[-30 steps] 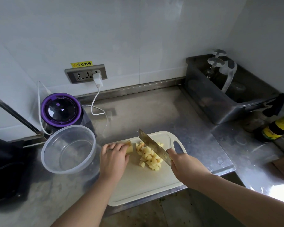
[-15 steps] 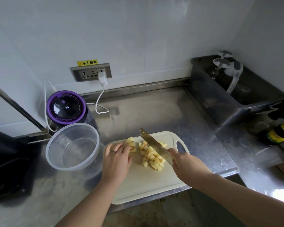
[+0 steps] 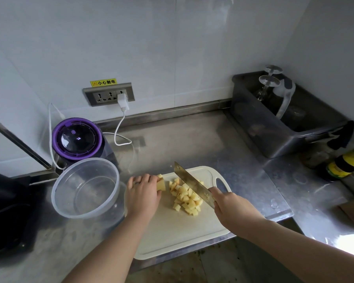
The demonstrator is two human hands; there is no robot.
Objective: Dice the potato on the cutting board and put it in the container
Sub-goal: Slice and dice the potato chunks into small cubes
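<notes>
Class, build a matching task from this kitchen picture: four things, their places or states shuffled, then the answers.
1 knife
2 clear container
3 potato cubes
4 white charger

A plugged into the wall socket
B heaped on the cutting board
C held by the right hand
D empty, left of the board

Pairs: 1-C, 2-D, 3-B, 4-A
</notes>
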